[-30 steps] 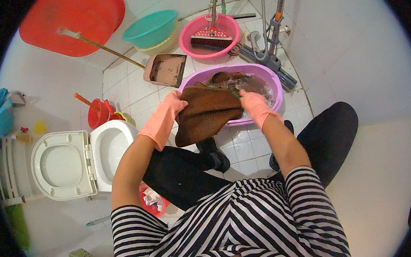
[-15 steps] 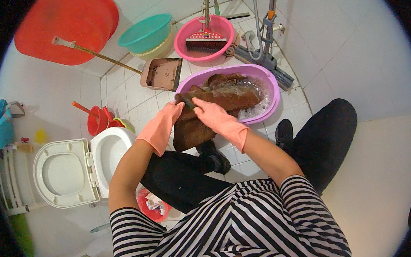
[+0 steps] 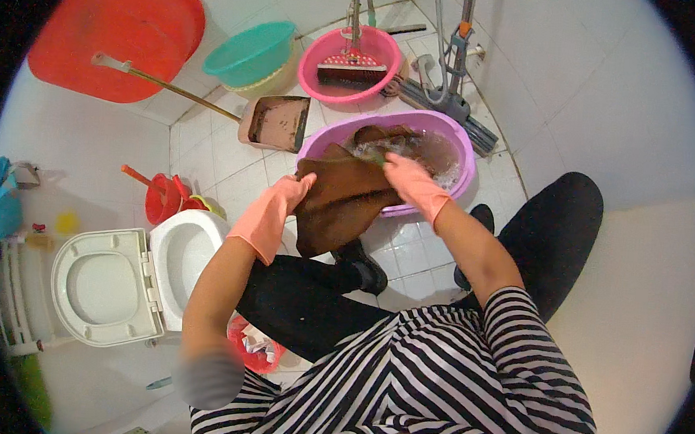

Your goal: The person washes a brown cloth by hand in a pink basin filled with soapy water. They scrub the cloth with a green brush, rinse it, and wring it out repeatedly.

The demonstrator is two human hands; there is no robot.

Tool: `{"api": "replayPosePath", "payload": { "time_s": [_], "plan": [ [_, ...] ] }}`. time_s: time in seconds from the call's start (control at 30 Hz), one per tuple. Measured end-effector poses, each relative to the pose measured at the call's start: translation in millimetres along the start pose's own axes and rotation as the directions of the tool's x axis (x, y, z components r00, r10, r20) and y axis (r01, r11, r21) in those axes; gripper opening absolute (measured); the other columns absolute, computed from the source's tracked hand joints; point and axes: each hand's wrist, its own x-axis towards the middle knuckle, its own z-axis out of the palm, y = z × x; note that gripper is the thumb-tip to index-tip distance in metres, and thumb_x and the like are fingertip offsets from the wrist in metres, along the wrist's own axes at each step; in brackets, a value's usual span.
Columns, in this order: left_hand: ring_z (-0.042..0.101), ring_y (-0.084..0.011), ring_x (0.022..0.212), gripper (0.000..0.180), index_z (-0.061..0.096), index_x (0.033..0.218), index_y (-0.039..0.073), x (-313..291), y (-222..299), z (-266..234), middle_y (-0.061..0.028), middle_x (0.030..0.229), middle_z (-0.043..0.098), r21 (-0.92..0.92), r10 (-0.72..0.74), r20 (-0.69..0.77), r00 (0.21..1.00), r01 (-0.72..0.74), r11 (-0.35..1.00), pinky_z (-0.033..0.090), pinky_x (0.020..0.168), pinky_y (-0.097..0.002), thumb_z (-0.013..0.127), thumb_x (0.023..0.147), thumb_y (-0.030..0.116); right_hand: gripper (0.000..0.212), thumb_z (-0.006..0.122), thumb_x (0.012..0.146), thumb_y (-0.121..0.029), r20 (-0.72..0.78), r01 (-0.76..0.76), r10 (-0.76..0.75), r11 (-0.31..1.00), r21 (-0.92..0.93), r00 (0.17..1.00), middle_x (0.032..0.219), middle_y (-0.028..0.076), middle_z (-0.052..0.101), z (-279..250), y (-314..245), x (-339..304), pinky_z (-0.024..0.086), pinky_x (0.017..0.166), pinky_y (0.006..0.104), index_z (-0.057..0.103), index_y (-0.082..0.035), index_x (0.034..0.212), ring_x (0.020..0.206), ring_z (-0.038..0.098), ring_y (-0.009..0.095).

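Observation:
A wet brown floor mat hangs over the near left rim of the purple basin, its lower end drooping outside. Another part of the brown fabric lies in sudsy water in the basin. My left hand, in a pink rubber glove, is closed on the mat's left edge. My right hand, gloved alike, is over the basin at the mat's upper right side, fingers curled. A small greenish thing shows at its fingertips; its kind is hard to make out.
Behind the basin are a pink basin with a broom and a grey mop. A dustpan lies left of the purple basin. The toilet, a red bucket and a waste bin stand at left.
My right hand has moved right and slightly away, from beside my left hand to over the basin. The mat is spread flatter between them. The left hand still grips its edge.

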Motion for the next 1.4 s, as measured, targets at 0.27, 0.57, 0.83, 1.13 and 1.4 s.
{"api": "replayPosePath", "payload": {
  "time_s": [0.27, 0.57, 0.83, 1.13, 1.4],
  "plan": [
    [0.057, -0.0412, 0.134, 0.068, 0.059, 0.144, 0.006, -14, 16, -9, -0.0184, 0.146, 0.061, 0.446, 0.028, -0.298, 0.954, 0.113, 0.888, 0.045, 0.111, -0.0479, 0.050, 0.103, 0.059, 0.041, 0.042, 0.105, -0.031, 0.133, 0.141, -0.113, 0.963, -0.230, 0.985, 0.126, 0.019, 0.071, 45, -55, -11, 0.051, 0.102, 0.0513, 0.059, -0.018, 0.140, 0.117, 0.065, 0.043],
    [0.065, -0.0424, 0.116, 0.057, 0.063, 0.129, -0.004, 6, 8, -19, -0.0248, 0.118, 0.072, 0.447, 0.302, -0.353, 0.885, -0.124, 0.886, 0.051, 0.099, -0.0452, 0.047, 0.108, 0.046, 0.039, 0.049, 0.104, -0.027, 0.017, 0.180, -0.182, 0.943, -0.280, 0.983, 0.137, 0.020, 0.066, 0, 14, 15, 0.052, 0.101, 0.0469, 0.062, -0.006, 0.135, 0.126, 0.062, 0.038],
    [0.062, -0.0454, 0.124, 0.068, 0.066, 0.126, -0.007, 37, 10, -41, -0.0296, 0.125, 0.069, 0.192, 0.185, -0.522, 0.832, -0.096, 0.977, 0.048, 0.103, -0.0481, 0.048, 0.105, 0.055, 0.046, 0.047, 0.105, -0.034, 0.065, 0.065, -0.053, 0.977, -0.201, 0.996, 0.127, 0.020, 0.070, 38, -35, 8, 0.052, 0.100, 0.0530, 0.053, -0.019, 0.148, 0.117, 0.066, 0.042],
    [0.069, -0.0367, 0.109, 0.067, 0.069, 0.122, -0.008, 30, -8, -70, -0.0233, 0.116, 0.073, 0.081, 0.130, -0.531, 0.837, -0.103, 0.991, 0.051, 0.094, -0.0454, 0.051, 0.106, 0.054, 0.058, 0.059, 0.099, -0.031, -0.114, -0.192, 0.166, 0.942, -0.274, 0.979, 0.130, 0.020, 0.069, -3, 19, 22, 0.052, 0.099, 0.0491, 0.049, -0.018, 0.154, 0.120, 0.065, 0.040],
    [0.068, -0.0247, 0.097, 0.050, 0.066, 0.129, -0.003, -14, -14, -53, -0.0121, 0.114, 0.073, -0.243, 0.096, 0.072, 0.993, -0.075, 0.967, 0.054, 0.088, -0.0394, 0.059, 0.106, 0.041, 0.062, 0.058, 0.102, -0.033, -0.143, -0.152, 0.201, 0.943, 0.297, 0.969, 0.145, 0.024, 0.059, -13, 27, -17, 0.045, 0.112, 0.0460, 0.044, -0.006, 0.156, 0.135, 0.055, 0.041]
  ]
}}
